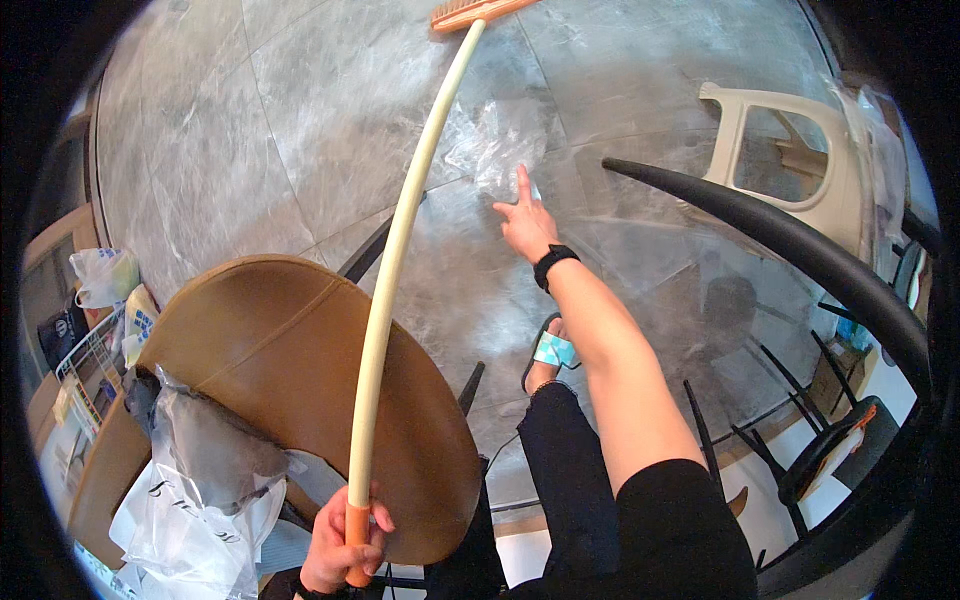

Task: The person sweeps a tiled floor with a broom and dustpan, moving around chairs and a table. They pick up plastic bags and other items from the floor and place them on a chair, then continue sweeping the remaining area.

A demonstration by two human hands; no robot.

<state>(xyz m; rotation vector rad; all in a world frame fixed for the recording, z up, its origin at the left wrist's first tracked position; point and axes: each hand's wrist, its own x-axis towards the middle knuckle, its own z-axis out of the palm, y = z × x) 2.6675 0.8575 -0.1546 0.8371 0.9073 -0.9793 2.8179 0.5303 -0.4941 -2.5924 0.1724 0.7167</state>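
My left hand [334, 544] is wrapped around the orange grip of a broom [405, 217] at the bottom of the view. The broom's pale handle runs up and away from me to an orange head with bristles [469, 15] on the floor. Past my foot, my right hand [527, 221] reaches out with a black band on its wrist. Its index finger points forward and the thumb stands apart. Crumpled clear plastic film [510, 139] lies at those fingertips; whether they touch it I cannot tell.
A brown upholstered chair [300, 390] stands at left, with clear plastic bags [210, 480] on it. A black curved bar [780, 217] juts in from the right before a beige plastic chair [795, 150]. Black-legged furniture [795, 457] is at lower right. Grey floor tiles [202, 135] spread ahead.
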